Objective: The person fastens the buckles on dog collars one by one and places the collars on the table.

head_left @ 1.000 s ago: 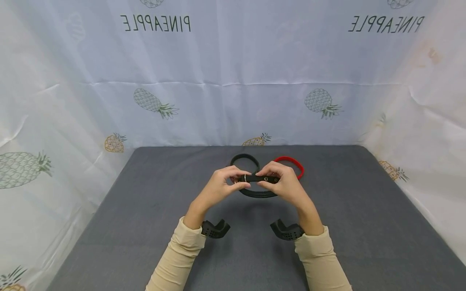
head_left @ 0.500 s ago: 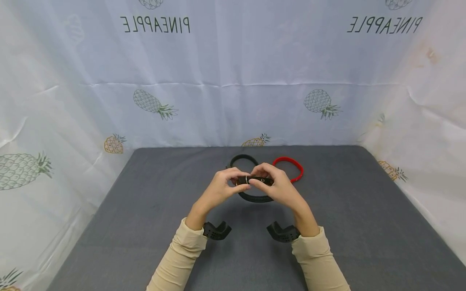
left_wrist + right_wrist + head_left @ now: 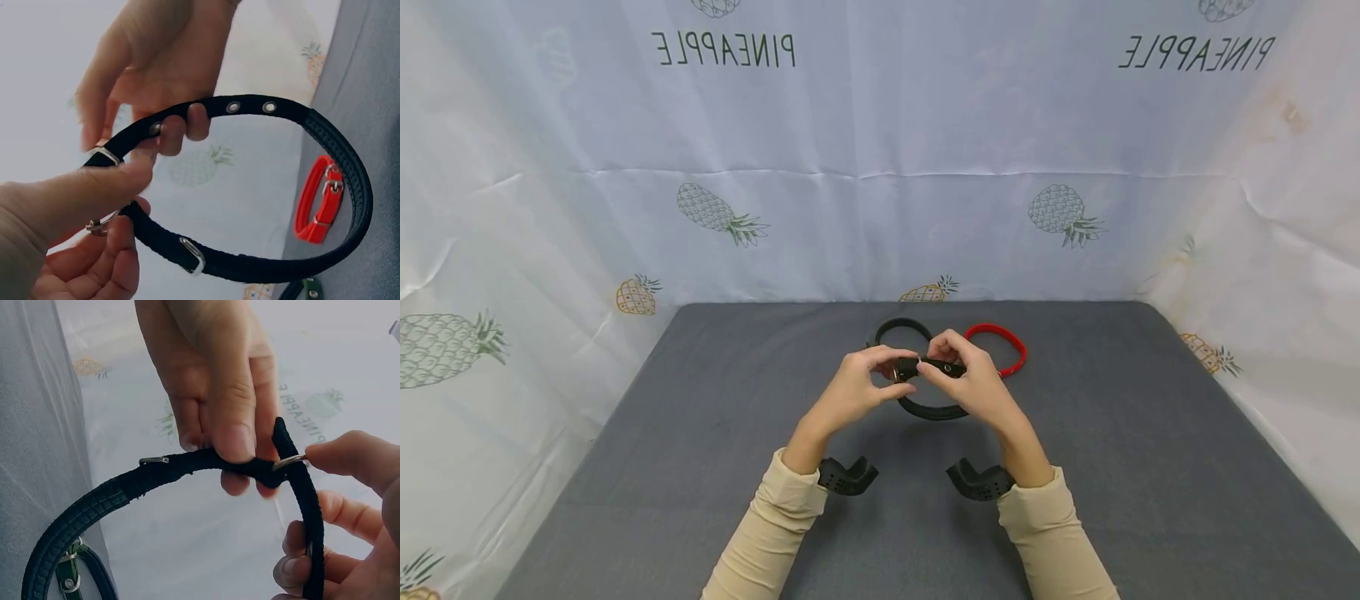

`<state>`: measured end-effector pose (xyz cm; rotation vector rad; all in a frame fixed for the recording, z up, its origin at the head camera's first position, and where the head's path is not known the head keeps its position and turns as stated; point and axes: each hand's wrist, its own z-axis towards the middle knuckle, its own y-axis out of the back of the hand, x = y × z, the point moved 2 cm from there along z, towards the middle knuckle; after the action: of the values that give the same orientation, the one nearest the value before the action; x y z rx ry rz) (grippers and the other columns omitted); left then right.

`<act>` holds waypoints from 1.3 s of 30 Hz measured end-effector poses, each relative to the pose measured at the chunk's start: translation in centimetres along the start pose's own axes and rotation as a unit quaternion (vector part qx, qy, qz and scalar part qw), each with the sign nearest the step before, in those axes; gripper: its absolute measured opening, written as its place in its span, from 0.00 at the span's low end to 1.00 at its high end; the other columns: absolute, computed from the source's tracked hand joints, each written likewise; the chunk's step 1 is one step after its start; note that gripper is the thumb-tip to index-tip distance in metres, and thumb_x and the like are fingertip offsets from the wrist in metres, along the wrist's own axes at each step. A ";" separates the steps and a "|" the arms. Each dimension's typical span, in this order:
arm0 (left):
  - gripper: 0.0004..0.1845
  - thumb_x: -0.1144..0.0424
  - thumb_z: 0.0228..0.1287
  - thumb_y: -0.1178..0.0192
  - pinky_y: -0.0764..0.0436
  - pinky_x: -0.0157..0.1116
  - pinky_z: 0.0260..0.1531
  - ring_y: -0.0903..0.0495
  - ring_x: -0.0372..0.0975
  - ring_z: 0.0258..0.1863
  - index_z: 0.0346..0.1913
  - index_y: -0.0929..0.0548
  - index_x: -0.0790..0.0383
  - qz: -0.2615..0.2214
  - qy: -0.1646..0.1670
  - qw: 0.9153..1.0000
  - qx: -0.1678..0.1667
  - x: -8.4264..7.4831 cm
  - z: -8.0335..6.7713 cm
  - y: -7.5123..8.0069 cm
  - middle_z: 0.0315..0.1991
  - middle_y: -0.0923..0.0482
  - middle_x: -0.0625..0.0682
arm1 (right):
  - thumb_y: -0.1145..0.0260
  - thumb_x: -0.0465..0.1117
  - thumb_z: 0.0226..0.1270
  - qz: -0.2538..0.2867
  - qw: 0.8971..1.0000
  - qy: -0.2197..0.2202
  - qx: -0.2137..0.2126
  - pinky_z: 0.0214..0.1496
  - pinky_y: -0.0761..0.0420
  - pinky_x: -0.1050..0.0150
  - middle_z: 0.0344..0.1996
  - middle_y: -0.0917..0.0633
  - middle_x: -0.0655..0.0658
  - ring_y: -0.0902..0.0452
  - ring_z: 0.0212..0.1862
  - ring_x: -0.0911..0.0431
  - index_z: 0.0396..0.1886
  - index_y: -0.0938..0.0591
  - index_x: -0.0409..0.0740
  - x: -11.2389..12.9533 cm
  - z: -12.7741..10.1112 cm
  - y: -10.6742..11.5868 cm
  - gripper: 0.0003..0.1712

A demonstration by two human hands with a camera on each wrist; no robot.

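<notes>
Both hands hold a black buckle collar above the table; its loop is bent round and lined with metal eyelets. My left hand pinches the buckle end between thumb and fingers. My right hand grips the eyelet end with curled fingers, its thumb close to the left fingertips. In the right wrist view, the pointed strap tip stands up at the metal buckle, the strap lying across its frame. A metal keeper sits further along the band. The fingers partly cover the buckle.
A red collar with a silver buckle lies on the grey table behind the right hand. Another dark collar, greenish in the right wrist view, lies farther back at left. White pineapple-print curtains enclose the table's back and sides.
My right hand has moved left toward the left hand, bringing the eyelet end closer to the buckle. The left hand stays nearly in place. The collars on the table have not moved.
</notes>
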<state>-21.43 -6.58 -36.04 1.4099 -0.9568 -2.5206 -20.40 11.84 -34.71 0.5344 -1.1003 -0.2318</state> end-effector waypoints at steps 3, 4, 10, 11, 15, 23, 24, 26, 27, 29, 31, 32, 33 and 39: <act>0.22 0.67 0.57 0.32 0.17 0.35 0.42 0.19 0.43 0.38 0.56 0.19 0.64 -0.028 0.014 0.999 -0.011 0.2 0.0 0.2 0.45 0.17 0.58 | 0.35 0.36 0.66 0.015 1.000 -0.002 -0.003 0.40 0.28 0.69 0.36 0.21 0.42 0.31 0.34 0.61 0.49 0.21 0.40 -0.2 0.0 0.4 0.13; 0.22 0.68 0.57 0.32 0.17 0.36 0.43 0.18 0.44 0.39 0.56 0.19 0.65 -0.037 0.015 0.999 -0.015 0.3 0.0 0.2 0.45 0.17 0.59 | 0.36 0.36 0.67 0.020 1.000 -0.002 -0.002 0.39 0.29 0.68 0.36 0.22 0.42 0.32 0.33 0.61 0.51 0.21 0.40 -0.3 0.0 0.5 0.14; 0.20 0.66 0.58 0.32 0.18 0.33 0.43 0.19 0.40 0.39 0.54 0.18 0.64 -0.084 0.041 0.995 -0.034 1.0 0.2 0.2 0.47 0.17 0.60 | 0.38 0.35 0.68 0.039 0.999 0.004 0.000 0.36 0.34 0.67 0.36 0.22 0.46 0.36 0.34 0.60 0.52 0.18 0.40 -0.6 -0.1 0.8 0.14; 0.19 0.65 0.58 0.32 0.18 0.32 0.43 0.19 0.39 0.39 0.54 0.18 0.63 -0.085 0.046 0.995 -0.037 1.0 0.2 0.2 0.46 0.16 0.60 | 0.38 0.35 0.68 0.044 0.999 0.004 -0.002 0.35 0.35 0.67 0.36 0.23 0.47 0.36 0.33 0.60 0.51 0.18 0.39 -0.7 -0.1 0.9 0.13; 0.16 0.63 0.60 0.34 0.20 0.31 0.39 0.19 0.41 0.38 0.52 0.17 0.61 -0.082 0.046 0.994 -0.051 1.2 0.4 0.0 0.41 0.17 0.59 | 0.38 0.33 0.68 0.070 0.997 0.006 -0.013 0.33 0.35 0.67 0.33 0.25 0.51 0.37 0.30 0.61 0.50 0.18 0.37 -0.7 -0.1 1.0 0.13; 0.16 0.66 0.64 0.37 0.21 0.28 0.38 0.23 0.30 0.35 0.53 0.20 0.68 -0.151 0.012 0.987 -0.060 1.0 0.5 -1.0 0.41 0.21 0.64 | 0.39 0.34 0.68 0.081 0.996 -0.009 -0.021 0.33 0.34 0.67 0.34 0.26 0.50 0.37 0.28 0.61 0.51 0.18 0.36 -0.8 -0.2 1.2 0.13; 0.17 0.67 0.63 0.37 0.20 0.27 0.39 0.23 0.27 0.36 0.53 0.20 0.70 -0.166 0.005 0.984 -0.061 0.9 0.5 -1.1 0.42 0.21 0.65 | 0.38 0.34 0.68 0.078 0.997 -0.010 -0.024 0.34 0.34 0.67 0.35 0.26 0.49 0.37 0.29 0.61 0.51 0.18 0.36 -0.8 -0.2 1.2 0.13; 0.19 0.68 0.61 0.36 0.18 0.27 0.41 0.23 0.25 0.38 0.54 0.21 0.72 -0.187 -0.009 0.980 -0.067 0.8 0.5 -1.3 0.46 0.21 0.68 | 0.38 0.34 0.68 0.071 0.997 -0.010 -0.031 0.36 0.33 0.67 0.37 0.24 0.47 0.35 0.31 0.61 0.50 0.18 0.36 -0.8 -0.2 1.3 0.13; 0.20 0.70 0.60 0.35 0.18 0.27 0.42 0.22 0.24 0.40 0.55 0.22 0.73 -0.192 -0.017 0.979 -0.072 0.7 0.5 -1.3 0.47 0.21 0.69 | 0.38 0.33 0.67 0.067 0.997 -0.009 -0.036 0.37 0.33 0.67 0.38 0.24 0.46 0.35 0.32 0.61 0.50 0.18 0.36 -0.8 -0.2 1.3 0.13; 0.22 0.72 0.58 0.34 0.17 0.28 0.45 0.21 0.23 0.44 0.56 0.22 0.73 -0.195 -0.027 0.977 -0.085 0.7 0.5 -1.4 0.50 0.21 0.69 | 0.38 0.33 0.67 0.062 0.997 -0.006 -0.044 0.38 0.33 0.67 0.38 0.23 0.45 0.35 0.33 0.61 0.49 0.18 0.35 -0.7 -0.2 1.4 0.13; 0.22 0.74 0.57 0.34 0.17 0.30 0.46 0.20 0.23 0.44 0.56 0.22 0.73 -0.193 -0.032 0.976 -0.101 0.6 0.5 -1.4 0.50 0.20 0.69 | 0.37 0.33 0.67 0.061 0.997 -0.006 -0.049 0.37 0.33 0.68 0.37 0.23 0.45 0.35 0.33 0.61 0.49 0.18 0.35 -0.6 -0.2 1.5 0.12; 0.22 0.74 0.57 0.34 0.17 0.31 0.47 0.20 0.24 0.44 0.55 0.22 0.72 -0.189 -0.031 0.975 -0.109 0.5 0.5 -1.4 0.49 0.19 0.69 | 0.37 0.32 0.67 0.061 0.997 -0.007 -0.050 0.37 0.33 0.68 0.37 0.24 0.45 0.35 0.32 0.61 0.48 0.17 0.35 -0.5 -0.3 1.6 0.12; 0.21 0.73 0.57 0.34 0.17 0.31 0.47 0.19 0.24 0.45 0.54 0.22 0.71 -0.184 -0.029 0.976 -0.116 0.4 0.5 -1.4 0.49 0.18 0.69 | 0.37 0.32 0.66 0.059 0.997 -0.008 -0.051 0.35 0.34 0.68 0.36 0.24 0.45 0.36 0.32 0.61 0.48 0.17 0.35 -0.5 -0.3 1.6 0.12; 0.18 0.71 0.57 0.33 0.16 0.33 0.45 0.16 0.33 0.43 0.51 0.20 0.69 -0.158 -0.019 0.979 -0.128 0.1 0.5 -1.4 0.46 0.15 0.66 | 0.38 0.33 0.67 0.038 0.998 0.002 -0.047 0.34 0.31 0.71 0.38 0.22 0.40 0.34 0.31 0.63 0.50 0.19 0.36 -0.1 -0.4 1.9 0.13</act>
<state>-21.58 -5.26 -36.72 1.5392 -0.4143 -2.7755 -20.25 13.61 -33.99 0.4091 -1.0985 -0.2146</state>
